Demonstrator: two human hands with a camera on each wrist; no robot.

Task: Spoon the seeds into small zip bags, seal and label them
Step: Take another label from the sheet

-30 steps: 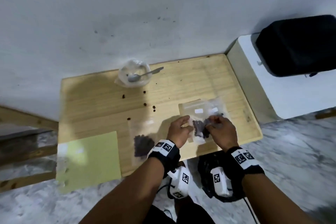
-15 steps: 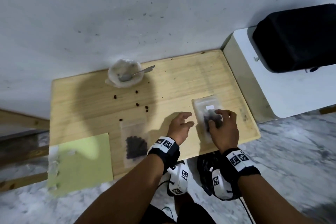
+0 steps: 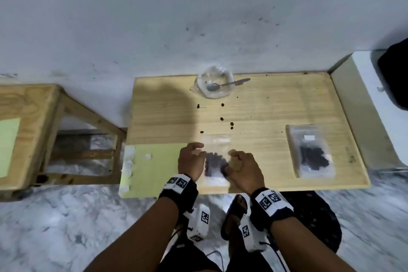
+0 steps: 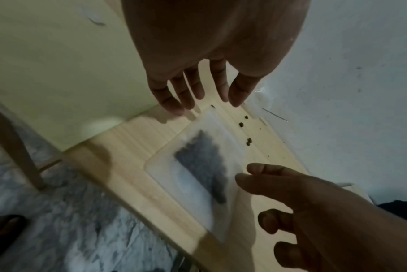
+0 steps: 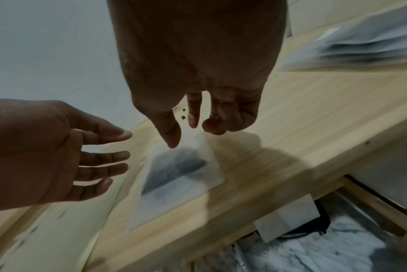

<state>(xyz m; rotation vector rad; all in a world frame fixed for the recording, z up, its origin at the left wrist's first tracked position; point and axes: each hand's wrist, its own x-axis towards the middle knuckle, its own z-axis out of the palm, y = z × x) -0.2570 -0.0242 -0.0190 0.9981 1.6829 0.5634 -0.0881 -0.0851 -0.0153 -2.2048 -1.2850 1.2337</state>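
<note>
A clear zip bag of dark seeds (image 3: 216, 142) (image 4: 198, 162) (image 5: 174, 171) lies flat near the wooden table's front edge (image 3: 287, 185). My left hand (image 3: 196, 150) (image 4: 198, 99) hovers at the bag's left side with straight, spread fingers. My right hand (image 3: 234, 157) (image 5: 188, 132) hovers at its right side; thumb and forefinger reach out, the other fingers curl loosely, holding nothing. A second seed bag with a white label (image 3: 311, 154) (image 5: 360, 47) lies to the right. A clear bowl (image 3: 215, 77) with a spoon (image 3: 229, 84) stands by the wall.
Loose seeds (image 3: 221, 119) dot the table's middle. A pale green sheet (image 3: 154, 168) with white label bits overhangs the front left corner. A wooden stool (image 3: 26, 128) stands to the left, a white ledge (image 3: 366, 95) with a black bag (image 3: 395, 73) to the right.
My right hand has let go of the labelled bag, which stays on the right. Both hands have moved left and now flank the other seed bag.
</note>
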